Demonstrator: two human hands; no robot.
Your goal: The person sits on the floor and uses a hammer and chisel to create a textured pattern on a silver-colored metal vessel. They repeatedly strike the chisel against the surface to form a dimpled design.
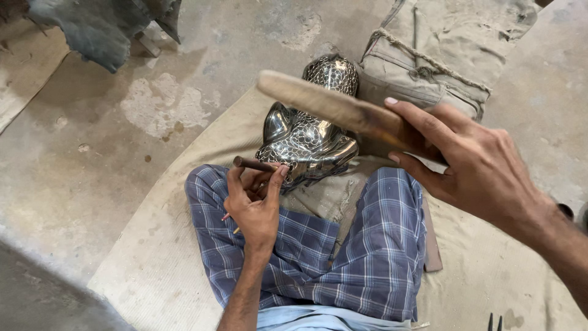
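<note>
- Metal figure (309, 132): shiny, scale-patterned, centre of the frame; it rests on the cloth mat (153, 257) between your knees, leaning toward the folded sacking (441, 55) at upper right.
- Left hand (254, 199): fingers closed around a short dark punch (252, 163), its tip set against the figure's lower left edge.
- Right hand (471, 159): clamped on the handle of a wooden mallet (331, 104), raised above the figure at centre right.
- Step in hand, as judged: chasing the surface, mallet lifted for a blow.
- Next move calls for: a square strike on the punch's butt, and you holding the tip steady so it does not skid on the polished metal.
</note>
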